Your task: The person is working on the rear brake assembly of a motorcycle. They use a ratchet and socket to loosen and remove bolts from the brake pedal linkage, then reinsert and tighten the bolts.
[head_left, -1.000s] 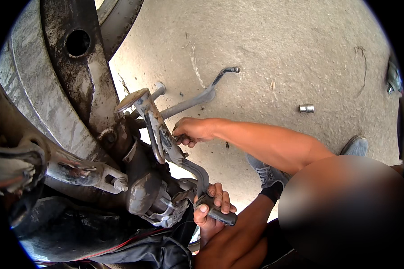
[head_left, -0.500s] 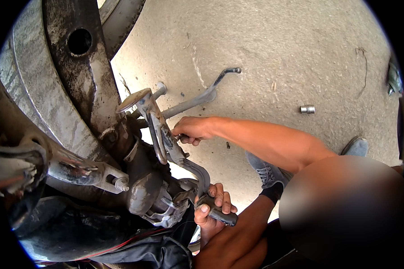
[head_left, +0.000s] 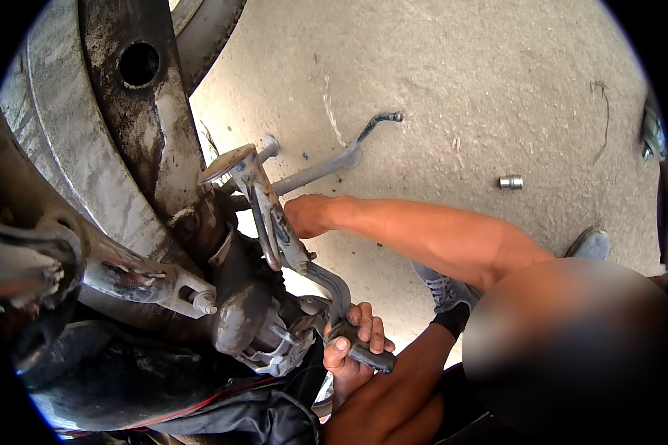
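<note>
My left hand point(head_left: 360, 337) is closed around the black rubber footpeg point(head_left: 375, 359). The peg sits at the lower end of a bent grey metal bar point(head_left: 335, 285). That bar runs up into a worn metal bracket point(head_left: 263, 204) with a round flat end, beside the motorcycle's engine casing point(head_left: 249, 319). At the bracket's right side is my right hand point(head_left: 306, 214), reaching in behind it. The bracket hides those fingers, so whether they hold anything cannot be seen.
A long bent metal lever point(head_left: 323, 169) sticks out beyond the bracket. On the concrete floor point(head_left: 453, 81) lies a silver socket point(head_left: 511, 182), right of my forearm. The wheel point(head_left: 59, 126) and dark swingarm point(head_left: 137, 111) fill the upper left. My grey shoe point(head_left: 441, 288) stands below the forearm.
My right hand has turned and moved in behind the bracket. Its fingers, closed on a small dark piece before, are now out of sight. The left hand keeps its hold.
</note>
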A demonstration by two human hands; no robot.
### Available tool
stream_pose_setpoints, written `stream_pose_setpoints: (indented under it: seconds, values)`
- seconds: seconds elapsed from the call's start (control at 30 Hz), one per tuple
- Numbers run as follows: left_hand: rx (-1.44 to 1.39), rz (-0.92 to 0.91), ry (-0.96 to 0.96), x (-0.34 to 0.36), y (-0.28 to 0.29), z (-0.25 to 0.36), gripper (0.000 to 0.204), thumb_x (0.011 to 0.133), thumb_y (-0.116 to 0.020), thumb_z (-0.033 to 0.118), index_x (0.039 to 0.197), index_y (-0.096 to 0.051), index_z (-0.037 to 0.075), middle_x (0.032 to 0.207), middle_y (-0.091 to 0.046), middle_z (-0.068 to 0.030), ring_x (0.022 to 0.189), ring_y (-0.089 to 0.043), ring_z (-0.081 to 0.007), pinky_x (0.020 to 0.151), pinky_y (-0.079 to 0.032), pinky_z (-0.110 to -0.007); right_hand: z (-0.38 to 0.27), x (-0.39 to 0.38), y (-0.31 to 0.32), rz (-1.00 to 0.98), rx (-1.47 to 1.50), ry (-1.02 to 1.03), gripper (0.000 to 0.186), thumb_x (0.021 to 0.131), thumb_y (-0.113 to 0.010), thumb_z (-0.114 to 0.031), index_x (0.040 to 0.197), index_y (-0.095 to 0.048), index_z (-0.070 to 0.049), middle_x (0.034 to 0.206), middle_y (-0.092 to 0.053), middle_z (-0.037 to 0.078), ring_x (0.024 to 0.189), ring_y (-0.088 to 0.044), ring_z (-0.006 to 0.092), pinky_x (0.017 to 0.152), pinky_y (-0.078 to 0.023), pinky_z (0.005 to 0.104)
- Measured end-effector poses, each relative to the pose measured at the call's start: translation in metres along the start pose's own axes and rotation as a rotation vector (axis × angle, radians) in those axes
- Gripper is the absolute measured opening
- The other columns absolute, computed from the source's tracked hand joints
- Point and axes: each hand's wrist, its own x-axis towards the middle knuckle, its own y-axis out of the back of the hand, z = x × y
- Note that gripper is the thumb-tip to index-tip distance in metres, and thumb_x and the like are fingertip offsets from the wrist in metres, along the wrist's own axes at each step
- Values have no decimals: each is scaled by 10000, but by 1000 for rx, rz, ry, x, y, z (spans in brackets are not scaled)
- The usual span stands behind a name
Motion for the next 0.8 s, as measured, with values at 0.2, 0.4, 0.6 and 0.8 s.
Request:
stream_pose_setpoints:
  seconds: [0.2, 0.4, 0.6, 0.8]
  values:
    - [7, 7, 0, 0, -1, 0, 355, 771, -632, 246, 953, -425, 23, 771, -447, -63, 653, -568, -200, 705, -606, -435, 4, -17, -51, 579, 111, 257, 343, 900, -412, -230, 820, -634, 18, 816, -618, 245, 814, -594, 411, 796, -459, 477]
    - [18, 4, -2, -1, -1, 0, 362, 772, -638, 248, 956, -421, 26, 776, -446, -63, 656, -566, -199, 707, -603, -429, -5, -13, -10, 251, -148, 212, 365, 850, -452, -265, 788, -656, 31, 830, -654, 233, 800, -625, 403, 764, -479, 487]
    - [3, 10, 3, -1, 0, 0, 355, 774, -637, 252, 948, -422, 30, 775, -447, -61, 652, -564, -200, 705, -600, -426, -1, -2, -10, 129, -61, 194, 368, 843, -461, -272, 809, -667, 30, 884, -655, 246, 862, -625, 401, 796, -478, 477]
    - [11, 2, 5, 0, -1, 1, 352, 777, -634, 244, 955, -427, 23, 775, -447, -65, 652, -563, -199, 707, -601, -425, 10, -13, -52, 593, 157, 306, 347, 866, -458, -260, 766, -639, 18, 885, -634, 263, 838, -602, 419, 771, -461, 499]
